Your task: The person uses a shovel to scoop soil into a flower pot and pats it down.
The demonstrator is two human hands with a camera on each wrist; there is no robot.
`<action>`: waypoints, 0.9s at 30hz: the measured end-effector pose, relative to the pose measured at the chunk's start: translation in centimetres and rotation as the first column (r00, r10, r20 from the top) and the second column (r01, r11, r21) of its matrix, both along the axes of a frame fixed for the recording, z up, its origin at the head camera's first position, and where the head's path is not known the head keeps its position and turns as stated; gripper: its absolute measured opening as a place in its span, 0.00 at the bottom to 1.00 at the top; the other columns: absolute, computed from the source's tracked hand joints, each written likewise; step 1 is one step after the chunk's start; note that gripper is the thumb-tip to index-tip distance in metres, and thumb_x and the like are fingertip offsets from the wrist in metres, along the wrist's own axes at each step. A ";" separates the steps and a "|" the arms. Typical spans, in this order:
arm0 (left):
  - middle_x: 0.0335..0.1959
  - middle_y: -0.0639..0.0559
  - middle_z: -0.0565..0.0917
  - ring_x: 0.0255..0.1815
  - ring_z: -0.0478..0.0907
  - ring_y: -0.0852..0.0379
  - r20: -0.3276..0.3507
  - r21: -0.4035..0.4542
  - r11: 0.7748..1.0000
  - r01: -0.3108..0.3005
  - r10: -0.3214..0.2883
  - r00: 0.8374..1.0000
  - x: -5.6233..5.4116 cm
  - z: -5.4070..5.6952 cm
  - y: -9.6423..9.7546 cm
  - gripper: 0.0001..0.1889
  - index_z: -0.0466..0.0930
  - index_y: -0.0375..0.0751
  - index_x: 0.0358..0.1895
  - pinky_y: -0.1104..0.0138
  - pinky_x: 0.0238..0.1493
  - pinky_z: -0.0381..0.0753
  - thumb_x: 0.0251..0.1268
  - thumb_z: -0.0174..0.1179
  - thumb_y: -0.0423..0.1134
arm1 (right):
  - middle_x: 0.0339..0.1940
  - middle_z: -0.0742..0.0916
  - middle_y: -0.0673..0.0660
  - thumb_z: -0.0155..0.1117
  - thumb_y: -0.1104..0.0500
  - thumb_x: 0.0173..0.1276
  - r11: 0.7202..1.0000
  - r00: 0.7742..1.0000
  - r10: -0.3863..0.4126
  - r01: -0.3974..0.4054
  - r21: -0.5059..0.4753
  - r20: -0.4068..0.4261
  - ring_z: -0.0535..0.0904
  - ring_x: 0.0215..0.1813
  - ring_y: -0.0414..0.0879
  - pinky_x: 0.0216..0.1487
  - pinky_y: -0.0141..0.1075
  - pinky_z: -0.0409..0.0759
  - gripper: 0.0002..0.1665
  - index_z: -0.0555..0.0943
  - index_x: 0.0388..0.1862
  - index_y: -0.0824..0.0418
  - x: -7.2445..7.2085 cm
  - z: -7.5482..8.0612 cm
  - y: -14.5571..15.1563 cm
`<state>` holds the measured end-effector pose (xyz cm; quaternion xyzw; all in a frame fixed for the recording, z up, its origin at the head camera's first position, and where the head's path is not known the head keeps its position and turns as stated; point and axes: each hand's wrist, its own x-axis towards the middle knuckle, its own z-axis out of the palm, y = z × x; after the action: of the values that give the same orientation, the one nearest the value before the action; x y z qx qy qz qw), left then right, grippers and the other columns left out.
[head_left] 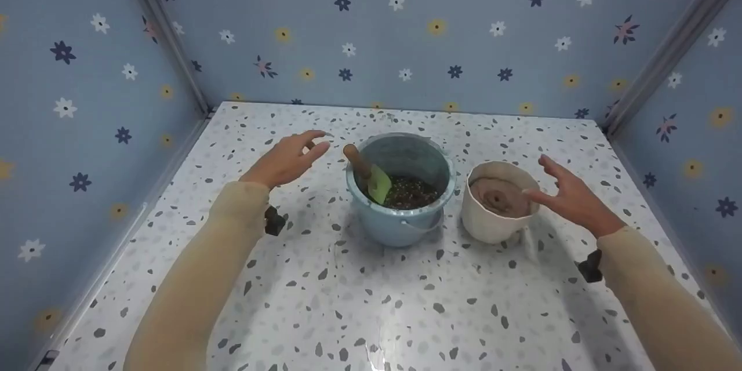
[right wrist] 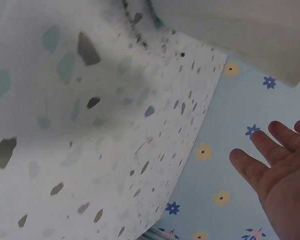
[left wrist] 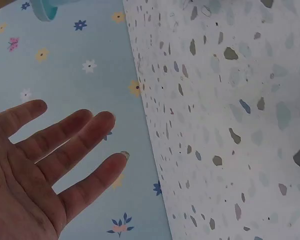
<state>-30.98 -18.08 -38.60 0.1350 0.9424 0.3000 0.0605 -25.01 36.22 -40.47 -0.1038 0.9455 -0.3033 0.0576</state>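
Note:
A light blue bucket (head_left: 400, 229) with dark soil (head_left: 411, 192) inside stands mid-table in the head view. A small trowel with a green blade (head_left: 379, 184) and wooden handle (head_left: 356, 160) leans in it against the left rim. To its right is a white pot (head_left: 490, 229) with a brown, ringed surface (head_left: 497, 198) inside. My left hand (head_left: 287, 159) hovers left of the bucket, holding nothing; its fingers spread in the left wrist view. My right hand (head_left: 571, 194), relaxed, is just right of the pot; whether the thumb touches its rim I cannot tell.
The white speckled table (head_left: 382, 301) is bounded by blue flowered panels (head_left: 371, 29) at the back and both sides. A dark wrist device shows under each sleeve (head_left: 237, 214). The bucket's thin handle (head_left: 426, 226) hangs down in front.

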 end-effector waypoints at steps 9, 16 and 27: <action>0.72 0.44 0.68 0.67 0.69 0.40 -0.090 0.001 0.999 0.045 -0.045 0.995 0.9 1.7 2.4 0.44 0.41 0.66 0.80 0.40 0.66 0.62 0.64 0.39 0.77 | 0.81 0.46 0.64 0.73 0.46 0.63 0.991 0.992 0.125 -0.124 -0.049 0.022 0.40 0.79 0.66 0.67 0.72 0.46 0.64 0.39 0.82 0.54 0.6 0.4 -2.6; 0.75 0.49 0.62 0.70 0.65 0.45 -0.068 0.065 0.992 0.104 -0.099 0.993 1.2 2.4 4.8 0.55 0.40 0.67 0.80 0.43 0.67 0.64 0.54 0.63 0.71 | 0.81 0.44 0.66 0.79 0.45 0.55 0.979 0.980 0.200 -0.200 -0.042 -0.011 0.39 0.79 0.65 0.68 0.70 0.47 0.71 0.39 0.81 0.61 0.6 0.4 -2.6; 0.41 0.51 0.83 0.40 0.79 0.53 -0.057 0.019 0.980 0.199 -0.198 0.979 0.8 2.7 6.6 0.21 0.81 0.42 0.51 0.57 0.45 0.79 0.60 0.71 0.50 | 0.81 0.43 0.65 0.81 0.40 0.50 0.985 0.984 0.170 -0.169 -0.024 0.051 0.39 0.79 0.65 0.69 0.69 0.47 0.77 0.36 0.81 0.60 0.2 -0.3 -2.9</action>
<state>-30.16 -11.48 -35.88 0.2373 0.9218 0.3001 0.0627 -24.82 33.35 -40.76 -0.1765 0.9284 -0.3090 0.1073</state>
